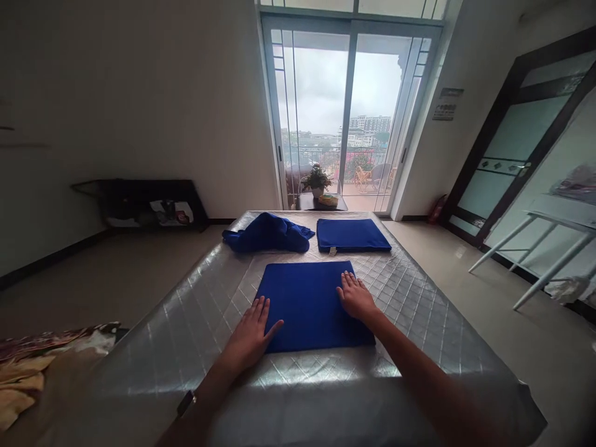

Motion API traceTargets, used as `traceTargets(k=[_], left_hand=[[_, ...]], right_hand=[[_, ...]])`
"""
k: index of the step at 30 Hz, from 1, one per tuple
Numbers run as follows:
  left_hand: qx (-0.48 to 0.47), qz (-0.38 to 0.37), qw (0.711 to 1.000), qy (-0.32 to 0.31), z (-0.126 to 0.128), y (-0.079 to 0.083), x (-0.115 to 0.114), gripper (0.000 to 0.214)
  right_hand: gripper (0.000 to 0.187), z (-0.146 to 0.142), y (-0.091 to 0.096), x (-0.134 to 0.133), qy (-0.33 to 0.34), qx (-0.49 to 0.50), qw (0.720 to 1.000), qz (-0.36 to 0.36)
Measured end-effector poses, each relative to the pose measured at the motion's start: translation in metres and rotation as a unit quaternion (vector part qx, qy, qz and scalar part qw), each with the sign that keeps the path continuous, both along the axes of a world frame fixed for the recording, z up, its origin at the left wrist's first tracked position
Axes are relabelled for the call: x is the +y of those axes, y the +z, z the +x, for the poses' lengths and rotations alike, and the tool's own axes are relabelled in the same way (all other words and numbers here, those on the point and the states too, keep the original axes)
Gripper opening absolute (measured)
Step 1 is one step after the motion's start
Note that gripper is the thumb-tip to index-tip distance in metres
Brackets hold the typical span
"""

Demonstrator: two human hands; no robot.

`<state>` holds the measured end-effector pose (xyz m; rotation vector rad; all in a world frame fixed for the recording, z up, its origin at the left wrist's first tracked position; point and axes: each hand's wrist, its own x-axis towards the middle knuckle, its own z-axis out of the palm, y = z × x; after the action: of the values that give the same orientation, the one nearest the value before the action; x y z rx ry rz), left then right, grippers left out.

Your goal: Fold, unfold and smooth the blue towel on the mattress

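Front cloth point(307, 304): 1 blue piece, lying flat as a near rectangle on the silver cover point(205, 304), with the 2 hands on it; its top looks smooth and its edges fairly straight, so I judge it folded or very close to it. The number of layers cannot be told.
Left hand point(251, 329): laid on the left edge of the front cloth, fingers stretched forward and thumb spread away from them, gripping nothing.
Right hand point(356, 298): flat on the right edge of the same cloth, fingers extended close together, clamped on nothing.
Back cloth point(354, 234): 1 more blue piece, lying behind the front cloth and to the right, with a pale tag point(333, 251) at its near edge; it is in a neat, flat shape, so it seems done.
Heap point(272, 234): blue cloth, bunched and rumpled, to the left of the back cloth; no folding shows in it, so it appears to be what is left.
Tally: 1 piece seemingly finished, 1 nearly or fully so, 1 heap not yet flat.
Glass door point(352, 112): beyond the cover, with a potted plant point(316, 178) before it.
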<state>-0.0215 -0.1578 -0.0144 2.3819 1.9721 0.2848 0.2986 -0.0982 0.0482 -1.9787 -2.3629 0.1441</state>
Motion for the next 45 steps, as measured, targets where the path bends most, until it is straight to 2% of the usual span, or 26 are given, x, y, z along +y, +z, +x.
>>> traceTargets(k=[4,8,10,14,16,18,21,23,26,31,34,37,40,45], left_hand=[[0.014,-0.033,0.999,-0.006,-0.003,0.006,0.002,0.084],[0.028,-0.065,0.997,0.039,0.012,0.02,0.014,0.094],[0.026,-0.051,0.998,0.018,0.038,0.03,0.02,0.094],[-0.01,-0.053,0.99,-0.127,0.118,0.045,0.036,0.089],[-0.026,-0.065,0.983,-0.171,0.154,0.047,0.047,0.089],[-0.036,-0.074,0.981,-0.176,0.179,0.045,0.059,0.09],[-0.046,-0.065,0.984,-0.157,0.19,0.037,0.07,0.09],[-0.046,-0.051,0.986,-0.151,0.182,0.032,0.071,0.089],[-0.028,-0.048,0.989,-0.134,0.157,0.026,0.067,0.089],[0.002,-0.054,0.995,-0.08,0.084,0.015,0.065,0.087],[0.016,-0.03,0.999,-0.032,0.035,0.005,0.066,0.086],[0.027,0.002,1.0,-0.002,0.002,-0.004,0.066,0.085],[0.023,0.021,0.999,0.01,-0.009,-0.011,0.065,0.087],[0.006,0.037,0.999,0.006,-0.008,-0.018,0.068,0.089]], right_hand=[[0.063,0.004,-0.021,0.011,-0.029,0.026,0.999,0.01],[0.063,0.007,-0.032,0.012,-0.029,0.046,0.998,0.02],[0.063,0.007,-0.032,0.012,-0.032,0.052,0.998,0.018],[0.062,0.008,-0.03,0.012,-0.029,0.05,0.998,0.022],[0.063,0.009,-0.031,0.012,-0.021,0.041,0.999,0.021],[0.062,0.011,-0.032,0.013,-0.018,0.032,0.999,0.021],[0.062,0.011,-0.034,0.013,-0.018,0.029,0.999,0.024],[0.061,0.011,-0.033,0.013,-0.018,0.031,0.999,0.023],[0.062,0.009,-0.033,0.013,-0.024,0.04,0.999,0.023],[0.062,0.009,-0.034,0.014,-0.031,0.052,0.998,0.02],[0.062,0.008,-0.034,0.015,-0.033,0.052,0.998,0.017],[0.061,0.007,-0.032,0.014,-0.038,0.047,0.998,0.018],[0.061,0.006,-0.029,0.011,-0.037,0.031,0.999,0.02],[0.061,0.006,-0.021,0.014,-0.027,-0.002,1.0,0.006]])
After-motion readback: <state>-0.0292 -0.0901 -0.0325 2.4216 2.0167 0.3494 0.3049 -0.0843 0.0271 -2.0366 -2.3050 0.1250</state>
